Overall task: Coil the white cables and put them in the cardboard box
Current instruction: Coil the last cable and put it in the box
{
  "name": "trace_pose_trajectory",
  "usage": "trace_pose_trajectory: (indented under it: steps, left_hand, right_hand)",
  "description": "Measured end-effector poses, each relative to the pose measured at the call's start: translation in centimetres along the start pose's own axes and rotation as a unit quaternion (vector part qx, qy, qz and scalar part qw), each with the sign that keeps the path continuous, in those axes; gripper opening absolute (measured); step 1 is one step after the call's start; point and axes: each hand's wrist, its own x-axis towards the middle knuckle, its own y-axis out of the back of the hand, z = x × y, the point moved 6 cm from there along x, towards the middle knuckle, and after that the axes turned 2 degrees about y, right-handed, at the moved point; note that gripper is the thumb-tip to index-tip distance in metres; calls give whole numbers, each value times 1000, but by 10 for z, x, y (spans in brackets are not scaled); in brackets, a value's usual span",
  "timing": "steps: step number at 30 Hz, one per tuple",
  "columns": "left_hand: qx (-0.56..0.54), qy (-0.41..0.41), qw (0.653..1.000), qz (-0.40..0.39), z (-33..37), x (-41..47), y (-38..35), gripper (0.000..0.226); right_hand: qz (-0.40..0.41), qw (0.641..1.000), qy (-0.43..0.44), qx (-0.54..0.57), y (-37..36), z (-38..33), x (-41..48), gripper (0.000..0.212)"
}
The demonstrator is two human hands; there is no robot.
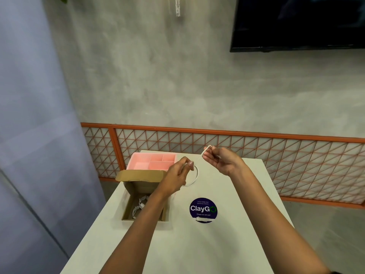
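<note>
I stand at the white table [227, 244]. The open cardboard box [127, 206] sits at its left edge, coiled cables [139, 206] inside, with the pink tray [138, 165] just behind. My left hand [175, 177] pinches a loop of white cable [196, 175] above the tabletop, and my right hand [223, 161] pinches its raised end.

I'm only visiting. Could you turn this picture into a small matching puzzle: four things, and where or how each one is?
Things:
1 cardboard box
2 pink tray
3 round sticker
4 white cable

States:
a pinched by left hand and right hand
b stuck on the table
c open, coiled cables inside
d behind the box

Pairs: 1-c; 2-d; 3-b; 4-a
</note>
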Motion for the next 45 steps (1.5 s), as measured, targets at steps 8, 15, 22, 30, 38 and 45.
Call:
trace_pose_trajectory:
  steps: [8,15,22,30,38,45]
  left_hand:
    - [-190,66,978,-54,5,-3,-6,32]
    - [-104,41,992,-60,7,-5,-5,35]
    - [-101,37,994,-16,6,2,9,37]
    - [-135,40,989,-52,11,-1,0,24]
    - [-116,43,991,-52,5,2,2,27]
    - [-73,48,996,-7,3,6,6,27]
  right_hand:
    - [35,999,7,39,19,15,17,29]
    - [71,986,11,-153,38,42,26,17]
    - [-7,848,171,-502,31,40,21,12]
    - [9,958,155,-241,23,29,22,8]
    - [-87,978,21,-187,7,37,17,13]
    - [-195,930,-44,-308,-8,49,3,38]
